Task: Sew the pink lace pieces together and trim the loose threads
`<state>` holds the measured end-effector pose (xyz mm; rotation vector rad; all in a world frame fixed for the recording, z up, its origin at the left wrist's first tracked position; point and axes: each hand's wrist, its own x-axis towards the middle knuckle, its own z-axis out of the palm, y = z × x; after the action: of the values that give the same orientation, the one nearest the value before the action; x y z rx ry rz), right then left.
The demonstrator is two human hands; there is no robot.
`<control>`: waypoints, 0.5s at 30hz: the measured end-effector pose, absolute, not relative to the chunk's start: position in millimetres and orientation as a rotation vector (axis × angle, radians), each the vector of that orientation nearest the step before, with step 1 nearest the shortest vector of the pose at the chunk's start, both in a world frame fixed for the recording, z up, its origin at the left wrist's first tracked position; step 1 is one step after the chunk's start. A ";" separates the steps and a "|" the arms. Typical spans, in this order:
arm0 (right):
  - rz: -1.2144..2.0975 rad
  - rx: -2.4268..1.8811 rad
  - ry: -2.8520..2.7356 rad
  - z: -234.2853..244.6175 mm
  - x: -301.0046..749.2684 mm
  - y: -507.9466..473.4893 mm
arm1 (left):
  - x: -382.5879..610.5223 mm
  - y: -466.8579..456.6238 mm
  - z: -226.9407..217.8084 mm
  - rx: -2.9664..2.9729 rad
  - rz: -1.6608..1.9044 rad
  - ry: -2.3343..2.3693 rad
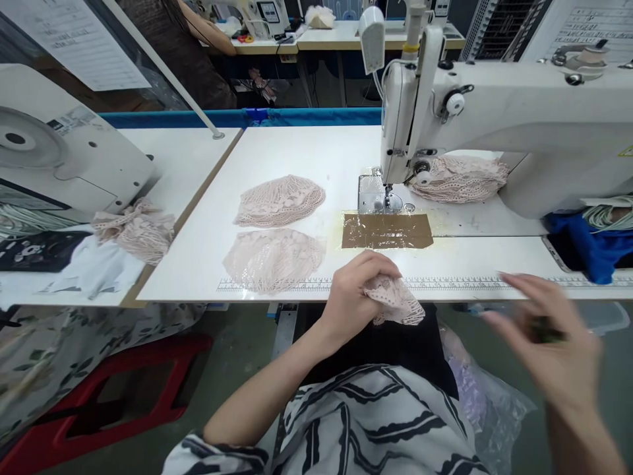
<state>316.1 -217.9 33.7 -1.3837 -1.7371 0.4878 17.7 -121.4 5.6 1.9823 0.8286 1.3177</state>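
Note:
My left hand [353, 290] is closed round a bunched piece of pale pink lace [395, 302] at the table's front edge. The lace hangs out past my fingers over my lap. My right hand [548, 336] is raised at the right of the front edge, smeared by motion. Its thumb and forefinger are apart, and the other fingers curl round a small dark thing [546, 330] I cannot make out. Two pink lace pieces, an upper one [281, 200] and a lower one [274, 260], lie flat on the white table [297, 148] to the left.
A sewing machine [494, 99] stands at the right, with a lace pile [462, 178] behind its needle. Brown tape [387, 231] lies before the needle plate. Another machine [69, 145], a lace bundle [141, 231] and a red stool [123, 382] are at left. Someone sits beyond.

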 end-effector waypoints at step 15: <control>0.598 -1.287 -2.007 45.6 212.1 -53.2 | 0.2 -76.6 39.1 1.993 0.495 1.217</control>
<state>212.1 -53.2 45.6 -1.2867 -2.0071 0.5977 0.2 -76.6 39.1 1.9931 1.2170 0.4946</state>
